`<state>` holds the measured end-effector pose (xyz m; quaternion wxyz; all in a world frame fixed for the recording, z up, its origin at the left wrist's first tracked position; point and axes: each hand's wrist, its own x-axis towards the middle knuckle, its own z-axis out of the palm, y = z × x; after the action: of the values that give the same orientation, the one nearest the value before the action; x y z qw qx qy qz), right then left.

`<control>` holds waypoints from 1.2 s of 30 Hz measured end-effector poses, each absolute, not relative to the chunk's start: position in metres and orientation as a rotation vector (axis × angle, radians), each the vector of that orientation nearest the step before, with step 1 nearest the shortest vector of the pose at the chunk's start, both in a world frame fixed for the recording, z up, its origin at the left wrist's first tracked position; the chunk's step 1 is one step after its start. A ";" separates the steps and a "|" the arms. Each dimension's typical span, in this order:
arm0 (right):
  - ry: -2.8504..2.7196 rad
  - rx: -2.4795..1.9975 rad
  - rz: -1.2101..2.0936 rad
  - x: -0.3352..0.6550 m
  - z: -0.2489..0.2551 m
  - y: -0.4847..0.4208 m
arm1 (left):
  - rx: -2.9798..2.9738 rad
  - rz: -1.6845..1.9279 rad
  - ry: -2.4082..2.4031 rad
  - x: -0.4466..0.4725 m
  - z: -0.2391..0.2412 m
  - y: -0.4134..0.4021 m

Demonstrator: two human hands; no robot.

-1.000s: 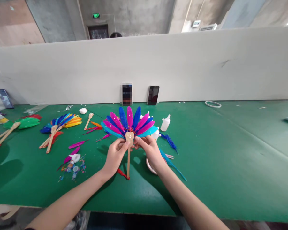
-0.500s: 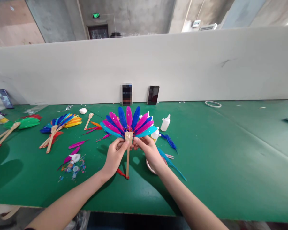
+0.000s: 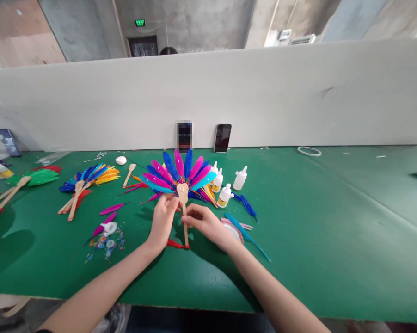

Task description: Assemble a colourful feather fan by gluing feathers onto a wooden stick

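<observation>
Magenta feathers (image 3: 110, 210) lie loose, unattached. Left hand (image 3: 160, 225) curls beside the fan (image 3: 182, 190); whether it grips cannot be told. The fan, between the hands, appears largely assembled, its feathers (image 3: 179, 164) spread. Right hand (image 3: 204, 225) pinches its handle (image 3: 185, 235). Teal feather (image 3: 239, 228) lies unattached.

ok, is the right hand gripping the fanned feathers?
No, the right hand pinches the heart-topped wooden stick, below the fanned feathers.
</observation>
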<state>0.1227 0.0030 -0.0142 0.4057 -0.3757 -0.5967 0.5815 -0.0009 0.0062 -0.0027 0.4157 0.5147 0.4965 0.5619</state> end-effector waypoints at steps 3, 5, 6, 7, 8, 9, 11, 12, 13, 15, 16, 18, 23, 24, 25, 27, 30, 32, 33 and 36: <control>-1.525 -0.959 1.469 0.123 -0.014 0.002 | 1.234 1.457 1.215 -0.003 -0.008 0.009; -1.533 -0.961 1.477 0.123 -0.014 0.002 | 1.188 1.485 1.198 -0.004 -0.011 0.011; -1.534 -0.961 1.479 0.123 -0.014 0.002 | 1.168 1.498 1.189 -0.004 -0.011 0.011; -1.535 -0.960 1.478 0.123 -0.014 0.001 | 1.153 1.509 1.179 -0.005 -0.012 0.012; -1.535 -0.958 1.476 0.123 -0.013 0.002 | 1.141 1.519 1.170 -0.005 -0.012 0.012; -1.535 -0.955 1.473 0.123 -0.013 0.002 | 1.133 1.525 1.162 -0.005 -0.012 0.012; -1.538 -0.948 1.465 0.123 -0.013 0.002 | 1.126 1.528 1.152 -0.004 -0.011 0.012; -1.539 -0.946 1.463 0.123 -0.013 0.003 | 1.125 1.529 1.151 -0.004 -0.011 0.012; -1.540 -0.947 1.464 0.123 -0.014 0.003 | 1.123 1.529 1.151 -0.004 -0.010 0.011; -1.540 -0.945 1.467 0.123 -0.014 0.003 | 1.118 1.526 1.157 -0.004 -0.010 0.012; -1.540 -0.943 1.469 0.123 -0.015 0.003 | 1.114 1.524 1.160 -0.004 -0.010 0.012; -1.536 -0.938 1.472 0.123 -0.015 0.003 | 1.107 1.519 1.154 -0.004 -0.010 0.012; -1.526 -0.936 1.470 0.123 -0.014 0.002 | 1.139 1.470 1.137 -0.001 -0.005 0.009; -1.523 -0.932 1.467 0.123 -0.014 0.002 | 1.150 1.447 1.151 0.000 -0.003 0.008; -1.521 -0.928 1.463 0.123 -0.014 0.002 | 1.161 1.421 1.164 0.001 -0.002 0.007; -1.520 -0.921 1.462 0.122 -0.014 0.002 | 1.186 1.371 1.178 0.001 0.000 0.005; -1.497 -0.916 1.478 0.121 -0.015 0.002 | 1.231 1.347 1.190 0.001 0.000 0.004; -1.440 -0.920 1.469 0.120 -0.015 0.003 | 1.245 1.363 1.208 0.000 0.000 0.005; -1.401 -0.931 1.448 0.121 -0.015 0.004 | 1.247 1.370 1.220 0.000 -0.001 0.005; -1.273 -0.973 1.337 0.123 -0.014 0.006 | 1.256 1.357 1.238 0.000 0.000 0.004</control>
<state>0.1227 0.0063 -0.0138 0.5033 -0.4028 -0.5271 0.5537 -0.0002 0.0045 0.0004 0.4424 0.5062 0.4991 0.5468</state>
